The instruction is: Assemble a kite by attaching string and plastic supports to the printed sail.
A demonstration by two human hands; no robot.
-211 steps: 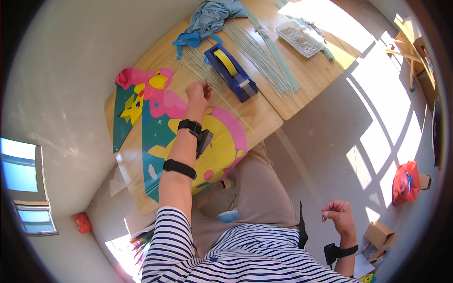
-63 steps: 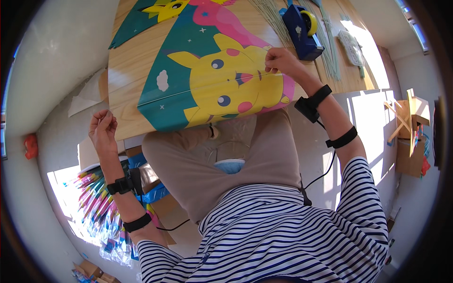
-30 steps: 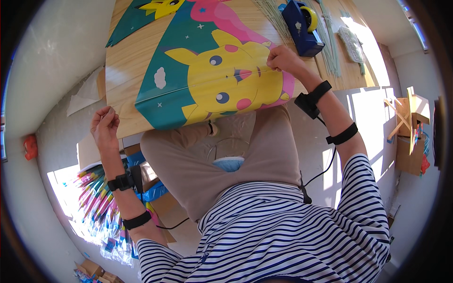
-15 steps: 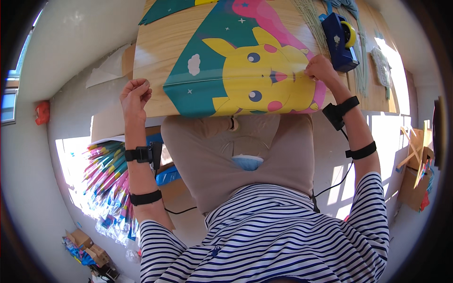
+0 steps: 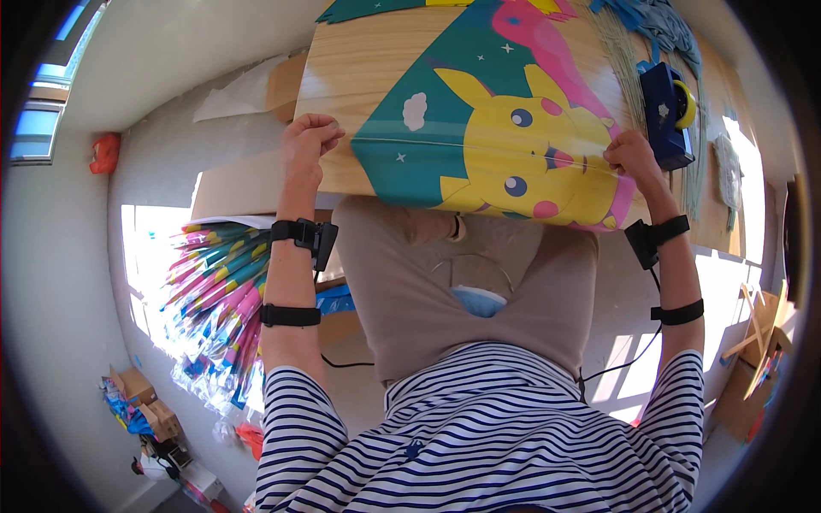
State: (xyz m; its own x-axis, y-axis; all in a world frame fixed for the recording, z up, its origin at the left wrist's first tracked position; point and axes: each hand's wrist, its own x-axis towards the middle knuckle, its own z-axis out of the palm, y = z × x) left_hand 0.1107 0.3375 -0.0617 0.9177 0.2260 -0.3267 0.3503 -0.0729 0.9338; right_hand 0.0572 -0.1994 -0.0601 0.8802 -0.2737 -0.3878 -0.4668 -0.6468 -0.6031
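A pointed printed sheet [image 5: 419, 162] like a kite sail, teal and pink with a big yellow cartoon animal face, lies on the table and hangs over its near edge. A thin see-through strip, apparently clear tape [image 5: 445, 134], runs across it between my hands. At the sheet's left corner, my left hand [image 5: 310, 150] is closed in a pinch, apparently on one end of the strip. My right hand [image 5: 634, 158] pinches at the sheet's right pink edge, where the strip's other end seems to be. The fingertips' contact is too small to make out clearly.
Beyond my right hand stands a blue tape dispenser [image 5: 667, 115] with a yellow roll, beside thin pale sticks [image 5: 623, 64]. Blue cloth [image 5: 671, 26] lies at the far right. Below the table's left side is a stack of folded printed sheets [image 5: 222, 291]. Another printed sheet [image 5: 376, 10] is farther back.
The view has shifted, so the table and sheet appear farther right. Both hands stay pinched at opposite sides; the strip now crosses nearer the sheet's cloud print.
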